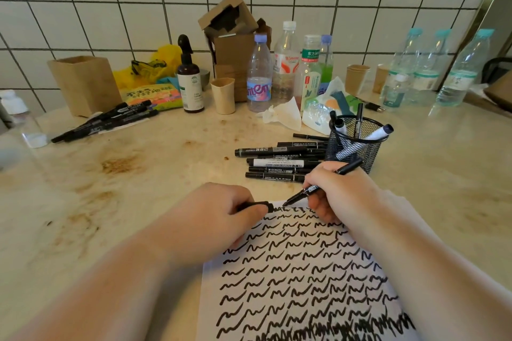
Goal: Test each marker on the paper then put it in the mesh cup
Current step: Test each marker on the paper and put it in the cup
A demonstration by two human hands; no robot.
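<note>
The right hand (pixel 336 191) grips a black marker (pixel 322 184), tip at the top of the scribble-covered paper (pixel 304 271); the left hand (pixel 221 210) pinches its cap (pixel 259 206); a marker labelled "WHITEBOARD MARKER" (pixel 279 163) lies beside the mesh cup (pixel 356 144).

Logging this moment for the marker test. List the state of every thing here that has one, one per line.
Marker: uncapped, in right hand, tip at the paper's top edge.
Cap: off, held in left hand.
Paper: flat, covered in black squiggles.
Mesh cup: upright, holding several markers.
Marker pile: capped, lying beside the cup.
Spray bottle: upright, closed.
Cardboard box: flap open.
</note>
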